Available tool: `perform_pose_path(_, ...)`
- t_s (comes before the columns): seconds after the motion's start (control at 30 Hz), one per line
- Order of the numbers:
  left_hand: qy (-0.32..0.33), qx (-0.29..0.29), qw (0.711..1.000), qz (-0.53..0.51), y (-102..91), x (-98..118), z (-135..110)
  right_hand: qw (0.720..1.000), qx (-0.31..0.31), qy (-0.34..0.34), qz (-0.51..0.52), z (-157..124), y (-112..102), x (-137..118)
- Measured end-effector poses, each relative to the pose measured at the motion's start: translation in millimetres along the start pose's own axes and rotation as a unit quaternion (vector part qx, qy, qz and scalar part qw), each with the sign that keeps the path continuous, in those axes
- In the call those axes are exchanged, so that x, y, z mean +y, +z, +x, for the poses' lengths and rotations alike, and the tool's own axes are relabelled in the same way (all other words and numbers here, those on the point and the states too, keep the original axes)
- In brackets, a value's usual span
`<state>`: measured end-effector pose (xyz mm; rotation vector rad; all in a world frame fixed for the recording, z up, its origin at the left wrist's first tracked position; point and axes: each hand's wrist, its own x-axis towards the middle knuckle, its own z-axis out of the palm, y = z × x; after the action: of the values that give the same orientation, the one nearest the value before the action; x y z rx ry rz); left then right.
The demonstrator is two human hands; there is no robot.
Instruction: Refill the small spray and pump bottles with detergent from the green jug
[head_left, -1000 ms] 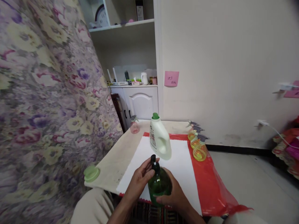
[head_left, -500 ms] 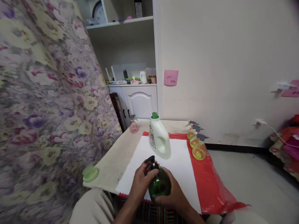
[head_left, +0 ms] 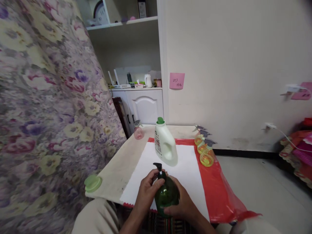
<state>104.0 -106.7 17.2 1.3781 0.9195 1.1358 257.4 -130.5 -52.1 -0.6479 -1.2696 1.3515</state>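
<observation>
A dark green pump bottle (head_left: 166, 195) with a black pump head (head_left: 159, 167) is held close to me at the table's front edge. My left hand (head_left: 149, 188) has its thumb and fingers closed around the collar below the nozzle. Wrapped round the right side of the bottle's body is my right hand (head_left: 181, 203), its thumb across the front. Just beyond stands a pale green detergent jug (head_left: 165, 143) with a green cap (head_left: 160, 121), upright on a white sheet (head_left: 138, 175).
Yellow-filled spray bottles (head_left: 206, 156) line the right side on red plastic (head_left: 214, 195). A pink spray bottle (head_left: 138, 132) stands at the back left of the table. A light green lid-like dish (head_left: 93, 183) sits at the front left corner. A floral curtain (head_left: 53, 113) hangs at left.
The black pump head has turned slightly, its nozzle now pointing more to the left. Both hands stay on the bottle, and the view has shifted a little.
</observation>
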Motion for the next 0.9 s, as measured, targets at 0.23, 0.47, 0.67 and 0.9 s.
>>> perform_pose_path(0.23, -0.015, -0.027, 1.0, 0.002, -0.7, 9.1, 0.3, 0.999, -0.005, 0.018, 0.027, 2.5, 2.4, -4.1)
perform_pose_path(0.47, -0.014, -0.067, 0.998, -0.014, -1.8, 2.2, -2.0, 0.998, -0.036, 0.031, 0.031, 1.4, -4.7, -8.0)
perform_pose_path(0.67, -0.044, -0.046, 0.998, 0.016, -2.2, 5.1, -2.7, 0.996, -0.047, 0.044, 0.054, 1.9, -3.2, -16.9)
perform_pose_path(0.9, -0.043, -0.023, 0.998, -0.03, 8.8, 1.7, -5.9, 0.995, -0.061, 0.043, 0.063, 0.2, -8.8, -11.8)
